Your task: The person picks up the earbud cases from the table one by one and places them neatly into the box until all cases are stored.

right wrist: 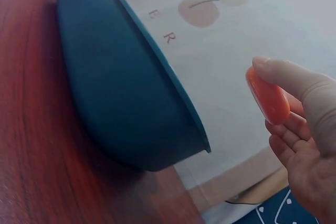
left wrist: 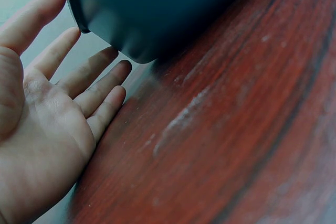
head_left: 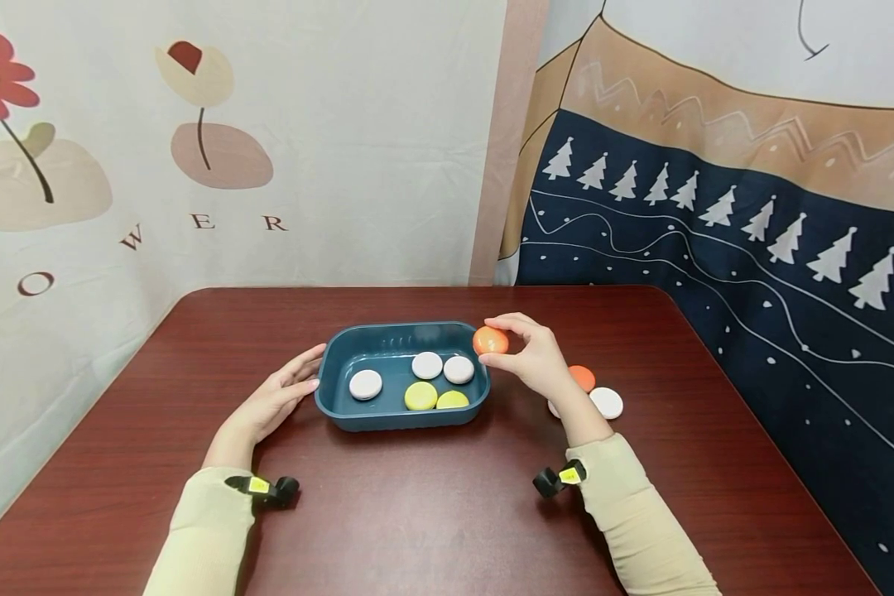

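Printed fabric hangings (head_left: pixel 372 165) close off the far side of the reddish wood-grain bench (head_left: pixel 417 513) as I look in. Central on it I have a teal rectangular tub (head_left: pixel 402 422); three white discs (head_left: pixel 366 385) and two yellow discs (head_left: pixel 420 396) lie inside, the yellow pair near the front wall. On the left, the left hand (head_left: pixel 277 396) rests loosely extended fingers against the tub's end, which I read as steadying it. The right hand's grip (head_left: pixel 532 356) pinches a glossy orange disc (head_left: pixel 490 340) between thumb and fingers beside the tub's right end, probably because the rounded edge is easiest to hold. Near that wrist I see a second orange disc (head_left: pixel 582 378) and two white ones, one mostly hidden.
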`<action>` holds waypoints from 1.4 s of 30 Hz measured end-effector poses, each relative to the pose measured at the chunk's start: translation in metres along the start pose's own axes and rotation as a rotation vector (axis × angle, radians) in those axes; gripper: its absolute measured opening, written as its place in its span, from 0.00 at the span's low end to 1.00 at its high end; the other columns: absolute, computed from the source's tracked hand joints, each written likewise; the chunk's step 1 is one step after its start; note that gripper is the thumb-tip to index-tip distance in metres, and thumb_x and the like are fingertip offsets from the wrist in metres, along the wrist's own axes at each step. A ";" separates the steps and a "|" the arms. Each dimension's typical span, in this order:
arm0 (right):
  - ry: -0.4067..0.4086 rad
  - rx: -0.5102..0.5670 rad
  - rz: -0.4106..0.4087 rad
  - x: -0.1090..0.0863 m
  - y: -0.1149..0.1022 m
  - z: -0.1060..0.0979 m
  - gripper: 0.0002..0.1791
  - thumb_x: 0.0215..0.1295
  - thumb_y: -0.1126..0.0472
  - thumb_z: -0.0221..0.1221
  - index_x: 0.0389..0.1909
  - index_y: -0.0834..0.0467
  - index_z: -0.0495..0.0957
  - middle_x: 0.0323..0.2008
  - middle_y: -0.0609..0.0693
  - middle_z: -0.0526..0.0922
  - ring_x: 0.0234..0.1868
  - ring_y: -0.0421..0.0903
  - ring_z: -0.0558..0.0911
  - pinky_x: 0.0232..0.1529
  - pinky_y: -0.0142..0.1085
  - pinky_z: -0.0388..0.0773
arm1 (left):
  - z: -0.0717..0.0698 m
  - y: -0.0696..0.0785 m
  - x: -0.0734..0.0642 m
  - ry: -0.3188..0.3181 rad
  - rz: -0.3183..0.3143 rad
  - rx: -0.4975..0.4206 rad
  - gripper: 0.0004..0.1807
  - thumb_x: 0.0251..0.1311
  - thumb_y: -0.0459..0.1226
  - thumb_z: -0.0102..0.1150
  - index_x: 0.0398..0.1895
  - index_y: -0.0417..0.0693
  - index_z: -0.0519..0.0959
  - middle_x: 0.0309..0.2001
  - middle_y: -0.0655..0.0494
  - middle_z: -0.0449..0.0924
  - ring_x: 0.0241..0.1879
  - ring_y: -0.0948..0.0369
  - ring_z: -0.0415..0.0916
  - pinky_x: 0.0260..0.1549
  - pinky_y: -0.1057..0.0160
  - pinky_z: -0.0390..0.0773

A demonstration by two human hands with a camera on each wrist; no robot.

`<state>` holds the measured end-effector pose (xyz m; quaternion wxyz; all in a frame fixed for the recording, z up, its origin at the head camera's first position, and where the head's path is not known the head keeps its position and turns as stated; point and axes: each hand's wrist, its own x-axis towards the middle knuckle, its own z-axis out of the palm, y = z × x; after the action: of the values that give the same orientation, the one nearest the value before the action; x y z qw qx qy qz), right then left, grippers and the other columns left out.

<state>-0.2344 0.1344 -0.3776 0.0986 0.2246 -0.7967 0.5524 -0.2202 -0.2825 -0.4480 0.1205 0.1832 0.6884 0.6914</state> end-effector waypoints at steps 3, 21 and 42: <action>0.007 0.006 -0.007 -0.001 0.000 0.006 0.28 0.46 0.68 0.74 0.52 0.65 0.80 0.52 0.57 0.79 0.54 0.52 0.73 0.56 0.50 0.68 | 0.000 0.000 0.000 0.002 -0.001 0.005 0.33 0.70 0.30 0.46 0.75 0.42 0.49 0.71 0.42 0.52 0.64 0.66 0.57 0.57 0.73 0.60; -0.025 0.052 -0.029 -0.005 0.000 0.040 0.27 0.45 0.63 0.75 0.50 0.58 0.82 0.48 0.46 0.80 0.51 0.43 0.75 0.52 0.50 0.72 | 0.002 0.001 0.001 0.027 -0.043 0.029 0.34 0.70 0.32 0.48 0.75 0.44 0.49 0.72 0.38 0.49 0.65 0.64 0.55 0.56 0.73 0.59; -0.125 -0.012 -0.080 -0.008 -0.007 0.077 0.27 0.45 0.62 0.75 0.49 0.62 0.82 0.46 0.46 0.80 0.48 0.43 0.75 0.46 0.46 0.76 | 0.000 0.001 0.002 0.037 -0.067 0.025 0.34 0.69 0.34 0.50 0.75 0.46 0.50 0.72 0.42 0.50 0.65 0.64 0.56 0.55 0.74 0.61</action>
<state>-0.2167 0.0633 -0.4036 0.0722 0.2895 -0.7951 0.5280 -0.2215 -0.2818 -0.4468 0.1285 0.1485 0.7048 0.6817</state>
